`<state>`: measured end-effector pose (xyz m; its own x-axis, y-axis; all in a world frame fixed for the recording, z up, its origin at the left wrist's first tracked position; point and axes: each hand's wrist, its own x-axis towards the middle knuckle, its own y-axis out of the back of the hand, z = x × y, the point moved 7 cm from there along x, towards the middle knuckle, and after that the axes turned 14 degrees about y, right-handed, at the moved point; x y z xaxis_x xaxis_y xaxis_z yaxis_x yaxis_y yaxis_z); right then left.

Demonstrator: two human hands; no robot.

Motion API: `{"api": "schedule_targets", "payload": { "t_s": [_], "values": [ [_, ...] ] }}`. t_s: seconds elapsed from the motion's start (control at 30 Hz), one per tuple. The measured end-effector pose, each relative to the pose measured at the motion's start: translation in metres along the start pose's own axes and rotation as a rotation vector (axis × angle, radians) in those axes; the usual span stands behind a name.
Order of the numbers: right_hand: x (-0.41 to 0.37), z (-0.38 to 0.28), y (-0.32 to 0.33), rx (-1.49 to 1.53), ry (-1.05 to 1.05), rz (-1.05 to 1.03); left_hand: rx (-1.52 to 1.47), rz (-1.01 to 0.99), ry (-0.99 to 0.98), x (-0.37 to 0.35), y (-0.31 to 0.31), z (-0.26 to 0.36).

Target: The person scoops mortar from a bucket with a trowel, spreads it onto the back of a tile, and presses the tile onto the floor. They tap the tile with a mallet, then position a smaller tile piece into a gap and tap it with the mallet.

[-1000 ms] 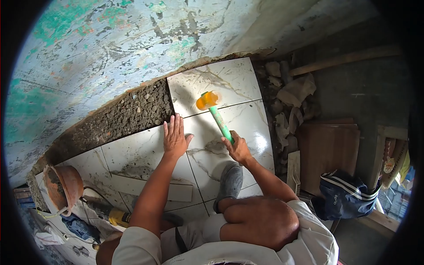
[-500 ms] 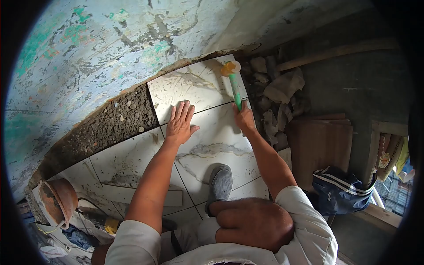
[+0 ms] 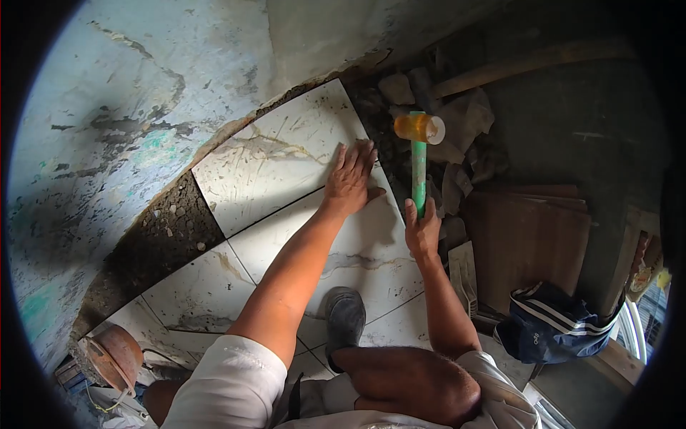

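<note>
Fingers (image 3: 355, 156) of the left hand (image 3: 350, 182) lie flat and nearly closed together, thumb set apart. The palm rests down on the corner tile (image 3: 275, 161), near its right-hand corner and close to the joint with the next tile. We find the right hand (image 3: 423, 232) just off the right edge of that tile, its fingers wrapped tight around the lower end of the handle of the mallet (image 3: 419, 168). The long axis of the mallet runs almost straight away from us, roughly along the tile's right edge, with the head at the far end and the grip end toward us. The head sits crosswise on the handle, over the rubble (image 3: 468, 121) just beyond the tile's right edge; we cannot tell whether it touches anything. The handle is slim and green, and the head is a short orange-yellow cylinder with a pale round face turned to the right. The tile is white with grey-brown veining and scuff marks. To its left we see a bare mortar bed (image 3: 161, 239). Nearer to us than the tile, a grey shoe (image 3: 345, 318) stands on the laid floor.
</note>
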<state>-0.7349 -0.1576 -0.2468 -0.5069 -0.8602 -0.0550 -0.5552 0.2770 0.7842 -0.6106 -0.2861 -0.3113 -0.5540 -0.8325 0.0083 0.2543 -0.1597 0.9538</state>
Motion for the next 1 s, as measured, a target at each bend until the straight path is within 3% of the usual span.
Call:
{"api": "schedule_targets", "payload": {
  "t_s": [0.23,0.3,0.37,0.53,0.63,1.0],
  "values": [
    [0.028,-0.01,-0.013,0.0,0.063,-0.063,-0.108,-0.023,-0.016,0.013,0.001,-0.005],
    [0.035,-0.024,-0.016,-0.01,0.084,-0.094,0.04,-0.048,0.243,0.027,0.006,-0.046],
    [0.04,-0.045,-0.019,-0.038,0.142,-0.147,0.08,0.064,0.335,0.033,0.017,-0.095],
    [0.045,-0.081,-0.04,-0.023,0.327,-0.158,0.099,0.06,0.283,0.032,0.033,-0.152],
    [0.046,-0.06,-0.076,-0.168,0.313,-0.325,0.092,0.034,0.259,0.029,0.038,-0.155],
    [0.055,-0.054,-0.081,-0.227,0.365,-0.39,0.114,-0.096,0.311,0.034,0.04,-0.153]
  ]
}}
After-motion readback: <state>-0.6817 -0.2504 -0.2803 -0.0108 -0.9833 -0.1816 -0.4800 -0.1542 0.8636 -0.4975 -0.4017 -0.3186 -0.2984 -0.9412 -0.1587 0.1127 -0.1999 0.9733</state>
